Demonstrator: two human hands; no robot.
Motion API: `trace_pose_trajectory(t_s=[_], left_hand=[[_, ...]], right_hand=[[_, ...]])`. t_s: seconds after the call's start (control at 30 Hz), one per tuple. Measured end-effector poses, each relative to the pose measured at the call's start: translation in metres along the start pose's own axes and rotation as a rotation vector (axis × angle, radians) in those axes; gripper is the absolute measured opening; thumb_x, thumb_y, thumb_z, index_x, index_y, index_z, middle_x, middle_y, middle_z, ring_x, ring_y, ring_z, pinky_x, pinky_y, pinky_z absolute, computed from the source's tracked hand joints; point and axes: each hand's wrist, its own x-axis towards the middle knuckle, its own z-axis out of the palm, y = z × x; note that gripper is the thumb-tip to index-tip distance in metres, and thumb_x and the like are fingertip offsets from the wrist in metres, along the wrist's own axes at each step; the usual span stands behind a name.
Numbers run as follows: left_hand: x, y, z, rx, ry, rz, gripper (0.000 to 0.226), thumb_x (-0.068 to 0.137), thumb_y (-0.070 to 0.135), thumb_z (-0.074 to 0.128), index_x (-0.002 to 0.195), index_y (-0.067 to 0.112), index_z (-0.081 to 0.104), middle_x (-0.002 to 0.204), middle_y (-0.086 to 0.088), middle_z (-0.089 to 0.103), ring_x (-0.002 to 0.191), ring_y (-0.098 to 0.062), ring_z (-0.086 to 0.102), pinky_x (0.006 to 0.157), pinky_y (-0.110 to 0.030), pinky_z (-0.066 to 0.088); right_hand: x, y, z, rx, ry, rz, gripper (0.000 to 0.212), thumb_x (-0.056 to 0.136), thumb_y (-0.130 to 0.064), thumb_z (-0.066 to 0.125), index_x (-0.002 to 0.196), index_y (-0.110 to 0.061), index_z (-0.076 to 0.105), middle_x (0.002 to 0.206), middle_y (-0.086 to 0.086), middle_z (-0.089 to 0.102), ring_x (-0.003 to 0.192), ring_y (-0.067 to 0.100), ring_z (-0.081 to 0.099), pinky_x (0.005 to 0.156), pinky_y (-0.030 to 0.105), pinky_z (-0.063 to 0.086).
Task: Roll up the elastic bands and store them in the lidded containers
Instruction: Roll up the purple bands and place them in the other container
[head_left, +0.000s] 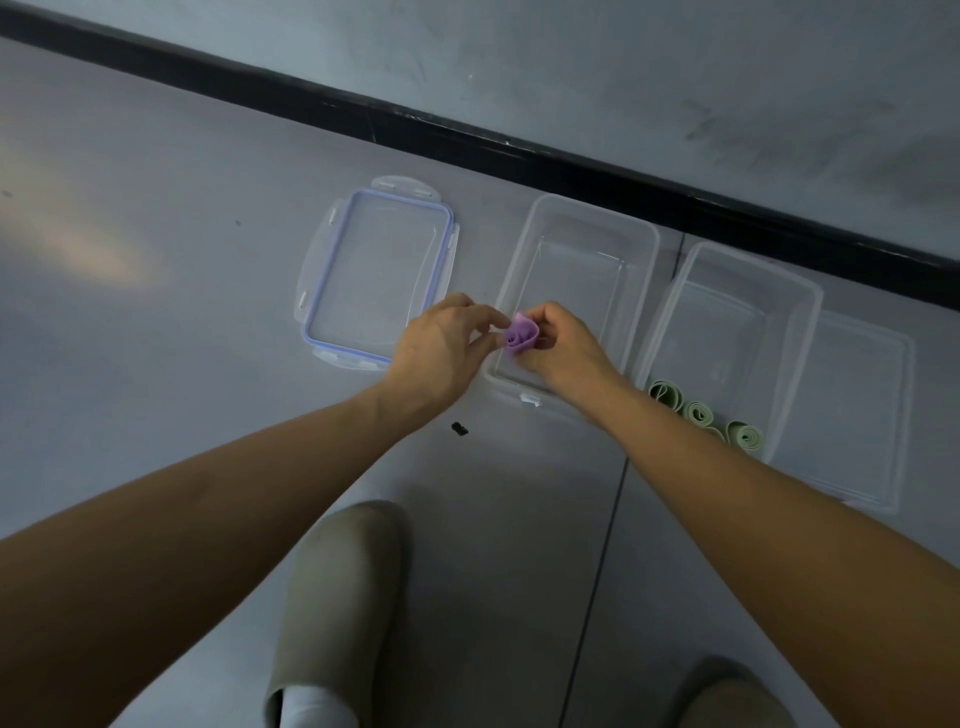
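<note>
A rolled purple elastic band (521, 336) is held between both hands, just above the near left corner of an open clear container (641, 244). My left hand (439, 353) pinches the roll from the left, and my right hand (563, 345) pinches it from the right. To the right stands a second clear container (802, 301), with three rolled green bands (696, 413) at its near end. A lid with a blue seal (376, 275) lies flat on the floor to the left. Another clear lid (857, 415) lies right of the second container.
All of it sits on a grey floor, close to a wall with a black baseboard (519, 150). A small black object (460, 428) lies on the floor near my left wrist. Two grey slippers (343, 587) (727, 696) show at the bottom.
</note>
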Motion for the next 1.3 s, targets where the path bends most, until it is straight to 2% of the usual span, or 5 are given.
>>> trace_pose_trajectory(t_s=[0.57,0.83,0.97,1.07,1.3], left_hand=[[-0.009,0.023,-0.001,0.027,0.066,-0.048,0.031,0.087,0.051,0.062,0.108,0.029,0.055,0.101,0.013,0.071,0.068,-0.012,0.063,0.069,-0.030,0.055],[-0.010,0.019,0.002,-0.016,0.092,-0.008,0.029,0.087,0.038,0.065,0.110,0.025,0.051,0.102,0.012,0.066,0.060,-0.010,0.049,0.062,-0.026,0.045],[-0.013,0.018,0.004,0.014,0.109,0.025,0.019,0.088,0.033,0.064,0.104,0.025,0.058,0.099,0.013,0.066,0.061,-0.008,0.048,0.060,-0.024,0.040],[-0.013,0.020,0.007,0.020,0.114,0.038,0.012,0.089,0.032,0.065,0.098,0.027,0.060,0.093,0.017,0.064,0.061,-0.006,0.048,0.059,-0.022,0.039],[-0.015,0.016,0.011,0.062,0.065,0.088,0.013,0.088,0.028,0.066,0.100,0.027,0.065,0.091,0.009,0.068,0.081,-0.016,0.056,0.067,-0.028,0.043]], right_hand=[[0.000,0.007,0.003,0.060,0.052,-0.048,0.023,0.086,-0.019,0.075,0.105,-0.020,0.062,0.104,-0.001,0.070,0.097,0.015,0.068,0.091,0.043,0.056],[-0.008,0.007,0.002,-0.215,0.174,-0.032,0.040,0.084,-0.049,0.072,0.110,-0.024,0.056,0.102,-0.010,0.062,0.091,0.009,0.060,0.078,0.030,0.051],[-0.009,0.009,-0.005,-0.234,0.281,-0.051,0.019,0.087,-0.034,0.071,0.099,-0.024,0.061,0.093,-0.011,0.062,0.084,0.011,0.063,0.077,0.036,0.056],[-0.009,0.007,-0.009,-0.071,0.173,-0.040,0.003,0.089,-0.024,0.070,0.090,-0.026,0.072,0.085,-0.010,0.069,0.076,0.015,0.069,0.076,0.043,0.060],[-0.004,0.008,-0.017,-0.254,-0.045,-0.080,0.028,0.084,-0.037,0.076,0.108,-0.029,0.066,0.094,-0.011,0.067,0.088,0.008,0.064,0.082,0.032,0.054]])
